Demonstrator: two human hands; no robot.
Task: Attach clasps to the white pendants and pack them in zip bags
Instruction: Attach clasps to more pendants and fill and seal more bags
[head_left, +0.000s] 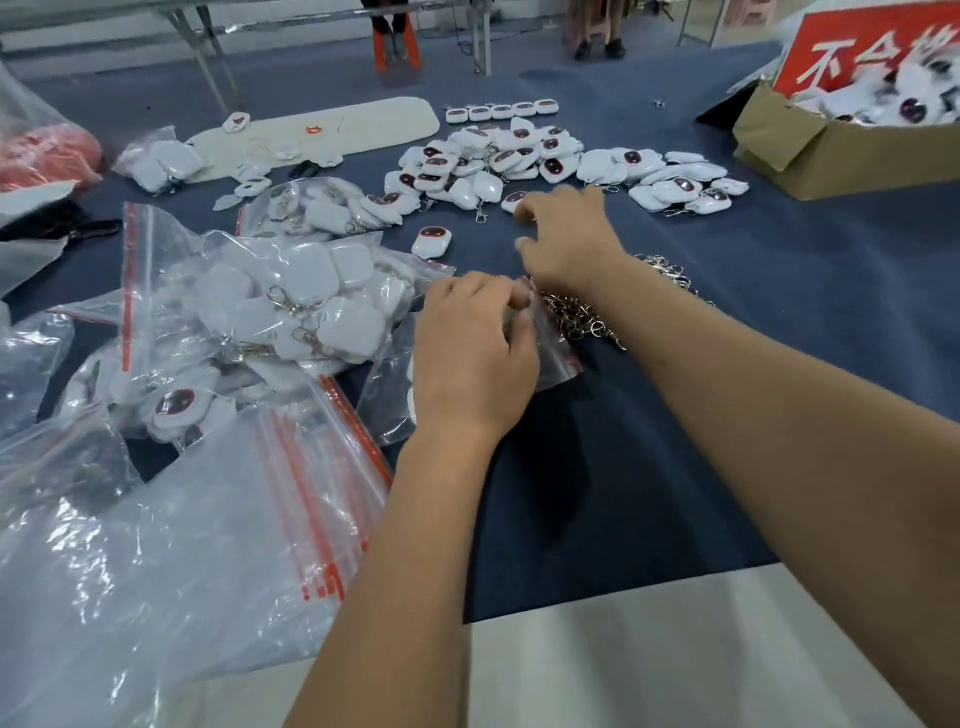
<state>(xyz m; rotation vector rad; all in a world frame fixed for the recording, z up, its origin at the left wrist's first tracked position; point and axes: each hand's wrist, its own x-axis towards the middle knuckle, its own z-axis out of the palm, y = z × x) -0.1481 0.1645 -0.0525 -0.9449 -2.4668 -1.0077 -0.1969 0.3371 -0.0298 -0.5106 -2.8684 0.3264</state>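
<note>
1. Left hand (475, 353) lay knuckles-up over a small zip bag (553, 353), fingers curled onto the clear plastic near its red seal strip. It looked to be pinching the bag's mouth, though the fingertips were hidden under the hand.

2. Right hand (566, 244) was stretched forward over the blue cloth (623, 493), fingers loosely curled and blurred. Whether anything sat between the fingertips could not be made out; nothing showed in it.

3. Step in hand, by my reading: fetching the next clasped pendant for the small bag. To do it well, keep the bag's mouth spread with the left hand so the piece drops straight in. Take one pendant at a time by its body, not the clasp, so neighbouring chains are not dragged along.

4. Pendant pile (519, 161) lay just beyond the right fingertips; the nearest white piece (511, 201) was touching or almost touching them. A single pendant (432, 241) sat apart, to the left of that hand.

5. Loose clasps (576, 314) lay heaped between the two hands, beside the small bag and partly under the right wrist.

6. Filled bags of pendants (291, 306) lay at the left; a cardboard box (831, 156) stood far right.
</note>
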